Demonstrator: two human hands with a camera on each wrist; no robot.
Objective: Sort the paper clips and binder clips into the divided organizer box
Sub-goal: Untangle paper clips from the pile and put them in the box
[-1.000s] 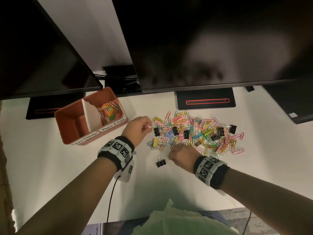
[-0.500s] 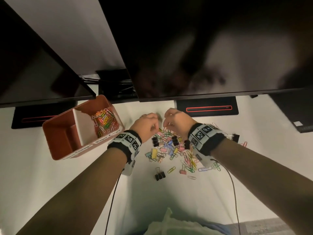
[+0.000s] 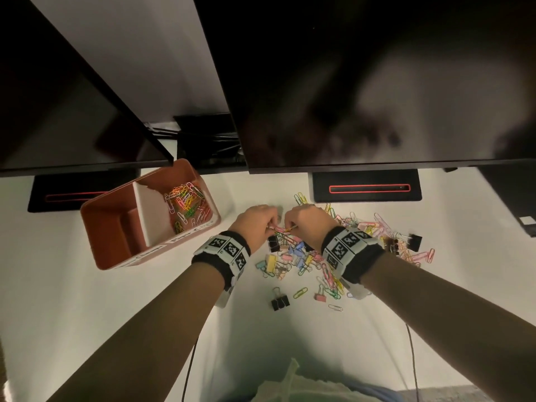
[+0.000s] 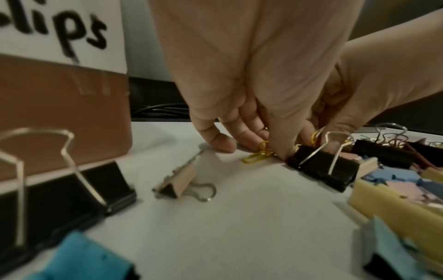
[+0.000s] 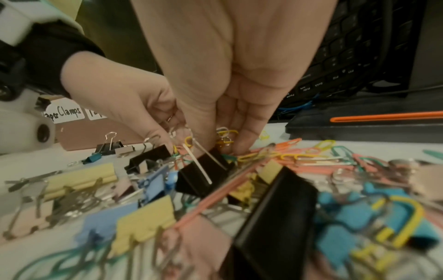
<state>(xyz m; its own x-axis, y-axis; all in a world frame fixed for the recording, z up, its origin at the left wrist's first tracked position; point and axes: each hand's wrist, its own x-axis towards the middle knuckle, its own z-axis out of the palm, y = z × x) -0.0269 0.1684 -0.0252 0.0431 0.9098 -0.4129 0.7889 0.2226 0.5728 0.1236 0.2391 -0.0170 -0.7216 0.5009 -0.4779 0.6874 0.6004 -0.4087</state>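
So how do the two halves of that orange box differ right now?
The right compartment holds a heap of coloured paper clips, while the left compartment shows only bare orange floor. The strip label beneath the left one reads "Paper Clamps"; the right one's label ends in "clips". The left compartment appears to have a raised step inside; the right does not. Both sit in the same organizer box, split by a white divider.

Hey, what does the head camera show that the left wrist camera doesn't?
Only the head view shows the inside of the organizer box: colored paper clips in its right compartment, plus the monitors above. Only the left wrist view shows a yellow paper clip at the left hand's fingertips and part of the handwritten label. Both show the left hand meeting the right hand at the clip pile, beside a black binder clip.
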